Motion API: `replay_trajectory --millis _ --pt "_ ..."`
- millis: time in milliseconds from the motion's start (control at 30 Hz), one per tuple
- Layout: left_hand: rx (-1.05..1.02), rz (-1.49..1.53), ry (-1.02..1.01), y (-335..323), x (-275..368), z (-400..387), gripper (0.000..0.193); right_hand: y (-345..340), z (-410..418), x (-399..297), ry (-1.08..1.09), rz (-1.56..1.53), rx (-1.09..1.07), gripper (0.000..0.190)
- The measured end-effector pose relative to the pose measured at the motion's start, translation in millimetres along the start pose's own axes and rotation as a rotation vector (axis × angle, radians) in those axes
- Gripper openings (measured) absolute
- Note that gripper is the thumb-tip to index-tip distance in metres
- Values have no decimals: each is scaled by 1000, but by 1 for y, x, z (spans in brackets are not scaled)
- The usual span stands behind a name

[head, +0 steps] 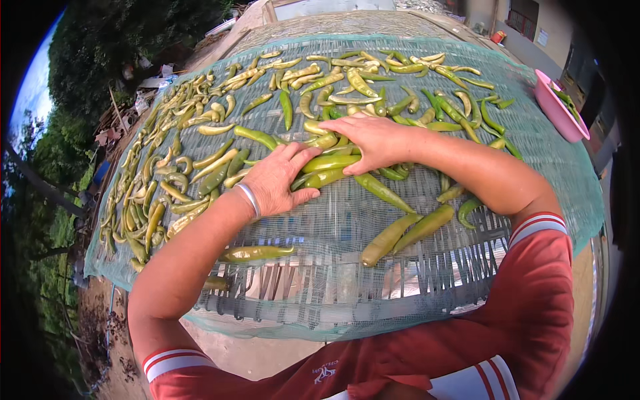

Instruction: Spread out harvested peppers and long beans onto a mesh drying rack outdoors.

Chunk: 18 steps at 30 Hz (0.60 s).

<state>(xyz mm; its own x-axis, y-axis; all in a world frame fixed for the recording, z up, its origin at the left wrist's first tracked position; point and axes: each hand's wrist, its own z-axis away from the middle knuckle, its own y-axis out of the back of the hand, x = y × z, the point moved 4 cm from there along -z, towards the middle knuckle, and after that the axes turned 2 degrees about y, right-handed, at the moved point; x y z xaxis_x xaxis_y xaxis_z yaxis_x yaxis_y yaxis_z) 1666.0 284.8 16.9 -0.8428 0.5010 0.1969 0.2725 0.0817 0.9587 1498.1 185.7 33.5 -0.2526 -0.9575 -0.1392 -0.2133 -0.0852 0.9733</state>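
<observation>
Long green peppers (330, 162) lie bunched between my two hands at the middle of a rack covered with green netting (320, 220). My left hand (280, 177), with a silver bangle at the wrist, rests against the near left side of this bunch. Over its right side spreads my right hand (372, 142), fingertips on the peppers and thumb beside a green one. Whether either hand grips a pepper cannot be told. Two large peppers (407, 237) lie nearer my body, and another (257, 253) is at the near left. Many curled, yellowish peppers (150, 200) cover the left side.
At the rack's right edge stands a pink plastic basin (562, 107) with green peppers inside. More peppers (360, 82) are scattered across the far part. Slats show through the netting near the front edge. Behind the rack is another surface (345, 25) spread with small pieces.
</observation>
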Motion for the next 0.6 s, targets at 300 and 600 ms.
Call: replay_trajectory --millis 300,600 --pt "155 -382 851 47 -118 -44 36 89 85 212 -877 258 140 51" --pt "-33 -71 1035 4 -223 -101 114 125 288 352 -1438 200 175 97"
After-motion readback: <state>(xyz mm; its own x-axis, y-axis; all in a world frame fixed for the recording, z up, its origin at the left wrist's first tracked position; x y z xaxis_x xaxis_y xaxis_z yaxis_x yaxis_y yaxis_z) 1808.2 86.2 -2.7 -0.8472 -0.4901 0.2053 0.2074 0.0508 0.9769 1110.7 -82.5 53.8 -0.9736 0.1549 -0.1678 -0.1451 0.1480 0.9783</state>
